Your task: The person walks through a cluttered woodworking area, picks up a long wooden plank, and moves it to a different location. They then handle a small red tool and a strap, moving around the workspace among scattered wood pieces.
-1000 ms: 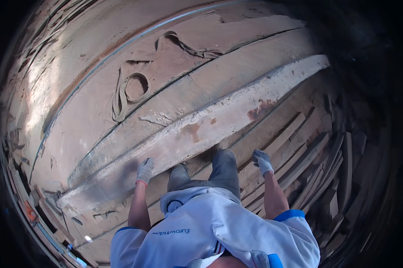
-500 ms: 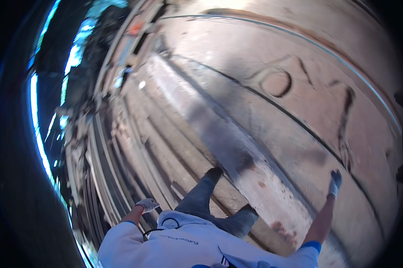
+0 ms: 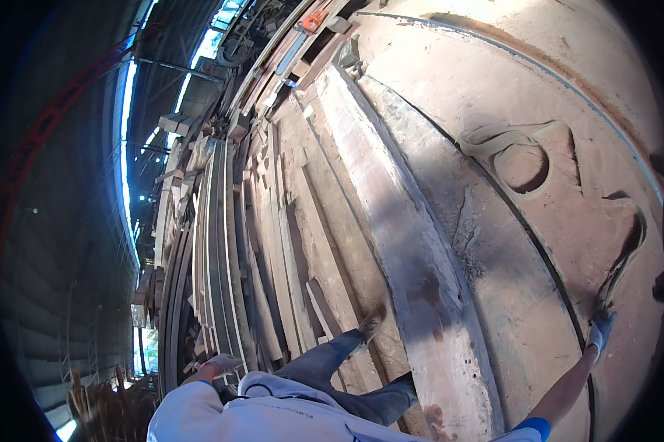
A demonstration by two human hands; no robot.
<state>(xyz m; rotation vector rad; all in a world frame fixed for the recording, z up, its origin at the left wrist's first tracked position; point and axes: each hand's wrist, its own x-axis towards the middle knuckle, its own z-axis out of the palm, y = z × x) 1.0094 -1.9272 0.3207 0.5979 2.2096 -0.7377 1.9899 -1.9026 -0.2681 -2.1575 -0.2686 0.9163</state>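
Observation:
My right hand (image 3: 603, 329), in a grey-blue glove, reaches out over a broad tan wooden slab. Its fingers look apart, at the near end of a flat brown strap (image 3: 634, 243); a firm grip on it does not show. The strap lies loosely on the slab, and a curled, round-looped part (image 3: 522, 166) rests farther off. Low on the left, my left hand (image 3: 223, 364) wears a light glove and hangs beside my body with fingers loosely stretched, holding nothing that I can see.
A long rough-edged plank (image 3: 398, 214) runs away beside my legs. Stacked boards (image 3: 218, 258) and narrow timber strips (image 3: 324, 243) lie to the left. A dark gap (image 3: 523, 225) crosses between the slabs. An orange tool-like object (image 3: 315, 20) sits at the far end, and a dark wall (image 3: 59, 243) stands left.
The view has swung left and sharpened. My right hand has come closer to the strap's near end, where a small gap showed before. My left hand stays low beside my body.

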